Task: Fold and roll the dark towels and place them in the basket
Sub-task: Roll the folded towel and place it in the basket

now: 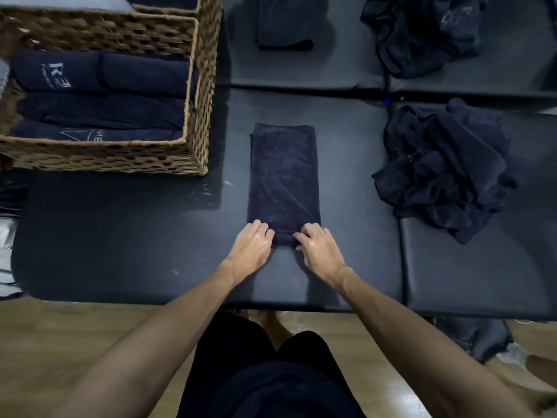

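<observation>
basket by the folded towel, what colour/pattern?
Brown-tan woven wicker basket, checkered weave; head view, the only one.

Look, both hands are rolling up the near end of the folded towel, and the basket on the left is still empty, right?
Not quite. The head view shows the basket already holds rolled towels. The rest is right: the left hand and right hand are rolling the near end of the folded towel.
</observation>
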